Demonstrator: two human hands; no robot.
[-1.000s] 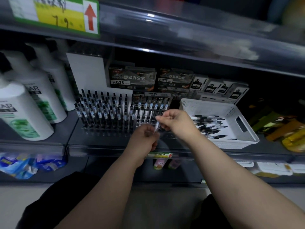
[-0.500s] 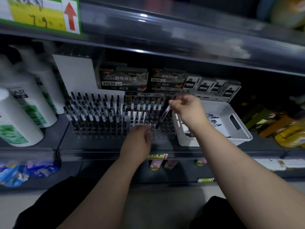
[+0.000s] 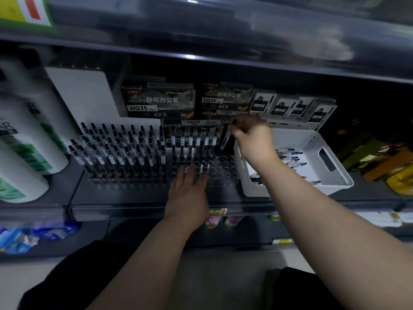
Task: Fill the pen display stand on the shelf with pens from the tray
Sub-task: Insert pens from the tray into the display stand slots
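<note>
The right hand (image 3: 250, 139) pinches one pen (image 3: 225, 139), tilted, just over the right end of the clear stand (image 3: 221, 173), where some holes have no pens. The left hand (image 3: 187, 189) lies flat on the front of the stand with its fingers straight and a little spread. The stand sits on the shelf (image 3: 125, 195) with its left side full of pens (image 3: 116, 153), and the white tray (image 3: 335, 175) just beside it on the right holds more loose pens (image 3: 288, 155).
</note>
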